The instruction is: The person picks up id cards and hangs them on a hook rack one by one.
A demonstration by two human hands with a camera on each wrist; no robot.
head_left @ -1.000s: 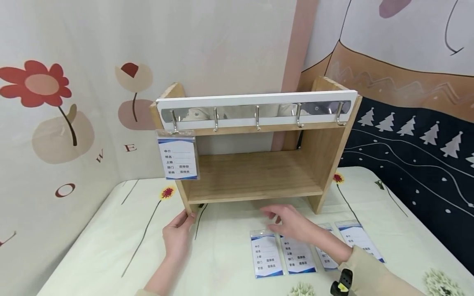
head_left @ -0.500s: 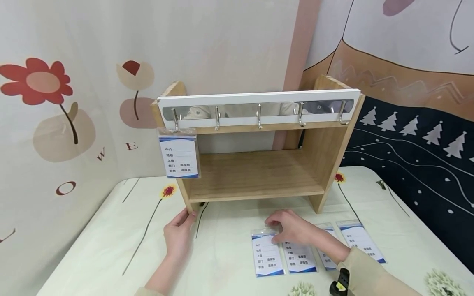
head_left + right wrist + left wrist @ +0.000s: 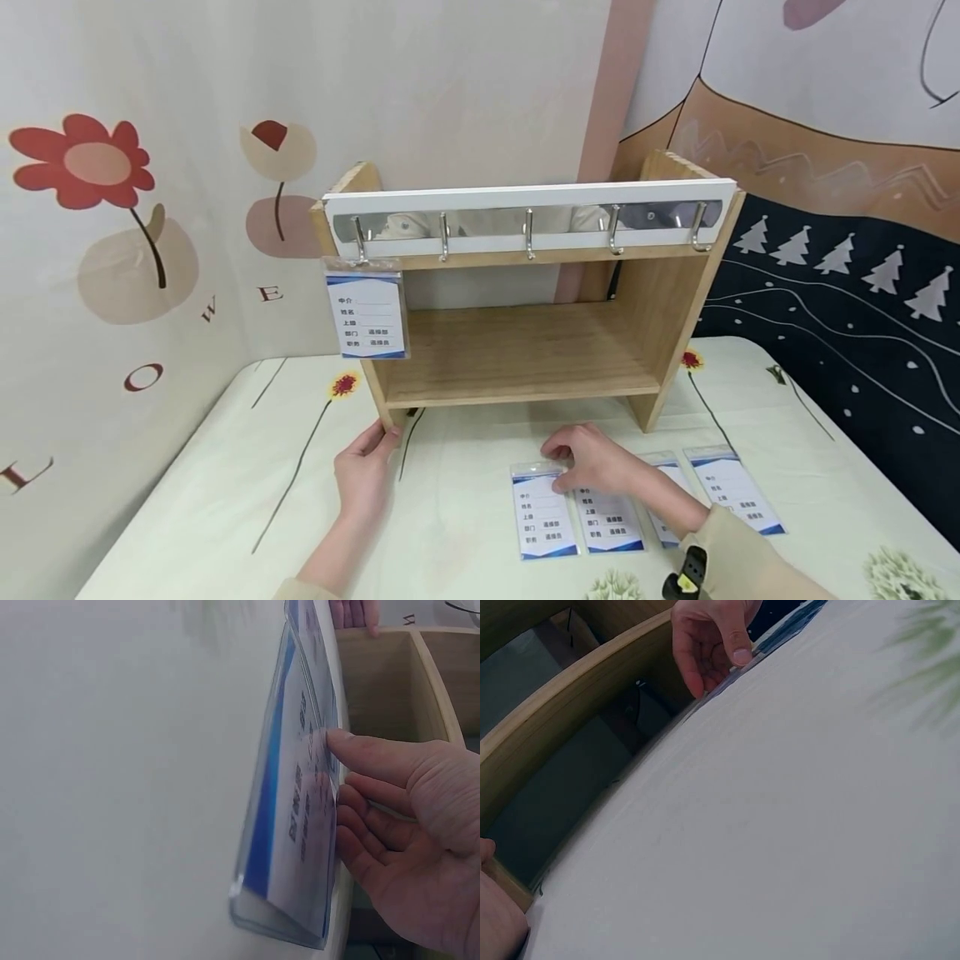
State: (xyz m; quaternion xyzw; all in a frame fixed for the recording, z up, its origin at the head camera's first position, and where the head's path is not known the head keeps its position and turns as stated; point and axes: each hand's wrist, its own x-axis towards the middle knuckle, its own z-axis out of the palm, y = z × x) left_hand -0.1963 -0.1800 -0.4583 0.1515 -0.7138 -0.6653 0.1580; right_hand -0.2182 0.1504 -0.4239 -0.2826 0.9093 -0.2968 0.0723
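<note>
In the head view, my left hand [image 3: 363,475] grips the foot of the front left leg of a small wooden shelf [image 3: 517,354]. My right hand [image 3: 600,460] hovers low over a row of plastic-sleeved name badges, fingers loosely curved. Its thumb touches the upper right edge of the leftmost badge [image 3: 543,521], which lies flat. Beside that lies a second badge [image 3: 609,525]; a third badge [image 3: 663,521] is partly under the right forearm. In the right wrist view the thumb [image 3: 341,739] meets a badge's edge, with the other fingers bent beside it.
A white rail [image 3: 487,246] with several metal hooks runs along the shelf's top front. One badge [image 3: 367,317] hangs from its leftmost hook [image 3: 359,240]. Another badge [image 3: 735,492] lies at the far right of the row, on a pale flowered cloth [image 3: 450,517].
My right hand has lowered slightly, bringing its thumb onto the leftmost badge on the cloth. The left hand keeps its grip on the shelf leg; the head view has shifted a little.
</note>
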